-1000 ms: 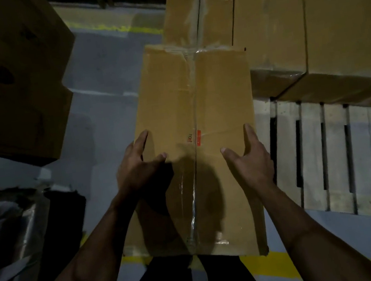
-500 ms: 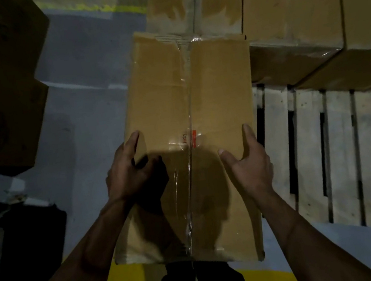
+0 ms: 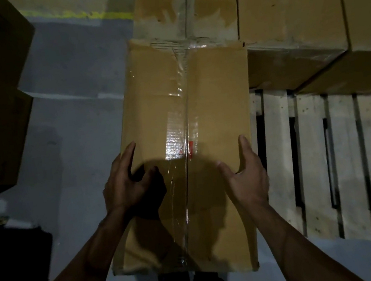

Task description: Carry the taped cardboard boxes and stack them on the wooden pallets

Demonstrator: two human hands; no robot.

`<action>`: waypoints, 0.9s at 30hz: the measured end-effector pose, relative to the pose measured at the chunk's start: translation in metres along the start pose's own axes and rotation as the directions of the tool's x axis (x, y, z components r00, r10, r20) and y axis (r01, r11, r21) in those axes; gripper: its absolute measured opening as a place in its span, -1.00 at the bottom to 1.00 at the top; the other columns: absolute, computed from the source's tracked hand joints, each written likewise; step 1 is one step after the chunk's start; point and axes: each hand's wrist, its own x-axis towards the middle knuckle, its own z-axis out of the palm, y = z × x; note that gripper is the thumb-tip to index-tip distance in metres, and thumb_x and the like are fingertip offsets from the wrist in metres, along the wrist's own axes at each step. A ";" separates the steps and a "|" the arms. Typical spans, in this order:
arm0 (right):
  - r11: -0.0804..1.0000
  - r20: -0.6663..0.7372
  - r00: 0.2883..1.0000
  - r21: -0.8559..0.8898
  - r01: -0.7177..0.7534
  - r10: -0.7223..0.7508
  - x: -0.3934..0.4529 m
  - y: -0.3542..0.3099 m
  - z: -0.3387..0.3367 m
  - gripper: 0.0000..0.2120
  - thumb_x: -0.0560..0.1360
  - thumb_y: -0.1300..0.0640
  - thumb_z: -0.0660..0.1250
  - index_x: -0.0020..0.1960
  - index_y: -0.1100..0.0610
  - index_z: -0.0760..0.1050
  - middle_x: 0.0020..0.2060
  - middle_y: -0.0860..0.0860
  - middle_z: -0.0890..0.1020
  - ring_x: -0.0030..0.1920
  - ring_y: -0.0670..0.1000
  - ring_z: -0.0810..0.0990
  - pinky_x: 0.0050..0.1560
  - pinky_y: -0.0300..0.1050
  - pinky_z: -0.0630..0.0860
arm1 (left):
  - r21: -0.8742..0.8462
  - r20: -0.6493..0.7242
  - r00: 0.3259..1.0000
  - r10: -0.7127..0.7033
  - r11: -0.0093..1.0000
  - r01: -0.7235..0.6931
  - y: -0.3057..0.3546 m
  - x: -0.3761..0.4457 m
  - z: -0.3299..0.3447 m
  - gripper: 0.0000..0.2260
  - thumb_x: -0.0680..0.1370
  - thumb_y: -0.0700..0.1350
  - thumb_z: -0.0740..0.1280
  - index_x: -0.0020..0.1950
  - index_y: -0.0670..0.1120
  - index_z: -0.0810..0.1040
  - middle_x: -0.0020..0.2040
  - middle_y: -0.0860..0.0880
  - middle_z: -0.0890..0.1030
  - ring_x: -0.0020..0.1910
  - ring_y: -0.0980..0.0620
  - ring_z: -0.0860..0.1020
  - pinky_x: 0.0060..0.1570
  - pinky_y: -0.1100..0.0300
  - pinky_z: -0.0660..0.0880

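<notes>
The taped cardboard box (image 3: pixel 191 139) is gripped at both sides, left hand (image 3: pixel 126 186) and right hand (image 3: pixel 247 174) curled on its edges, beside the wooden pallet (image 3: pixel 350 165). A slip could be caused by glossy tape.

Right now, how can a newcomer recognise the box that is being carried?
Find the wooden pallet on the right. The carried box is just left of it, with both hands on its sides. Only it bears a small red mark on the tape seam.
</notes>
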 end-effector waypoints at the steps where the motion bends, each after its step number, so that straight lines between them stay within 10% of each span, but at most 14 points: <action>1: 1.000 0.002 1.000 -0.002 0.000 0.000 0.001 0.001 0.002 -0.17 0.49 -0.19 0.40 0.60 -0.19 0.01 0.54 -0.01 0.28 0.49 0.14 0.30 0.39 0.18 0.31 | -0.003 0.001 1.000 -0.008 1.000 0.008 -0.001 0.001 0.002 -0.15 0.31 0.46 0.15 0.55 0.14 0.19 0.50 -0.01 0.33 0.40 -0.12 0.38 0.25 -0.19 0.43; 16: 0.995 0.029 0.999 -0.086 -0.041 0.043 0.017 0.007 0.021 -0.18 0.50 -0.21 0.38 0.60 -0.21 -0.03 0.56 0.03 0.21 0.49 0.19 0.27 0.38 0.23 0.29 | 0.098 0.085 0.994 0.074 0.992 -0.082 -0.030 0.022 0.025 -0.13 0.40 0.54 0.03 0.58 0.07 0.11 0.46 -0.18 0.34 0.34 -0.21 0.42 0.12 -0.27 0.49; 27: 0.972 0.072 0.997 -0.236 0.024 -0.007 -0.002 0.002 0.018 -0.24 0.60 -0.21 0.22 0.63 -0.11 -0.14 0.61 0.10 -0.09 0.57 0.22 0.05 0.40 0.23 0.29 | 0.065 0.237 0.971 -0.028 0.998 0.013 -0.010 0.015 0.004 -0.21 0.52 0.25 0.31 0.59 0.17 -0.10 0.59 -0.14 0.04 0.49 -0.22 0.22 0.35 -0.15 0.28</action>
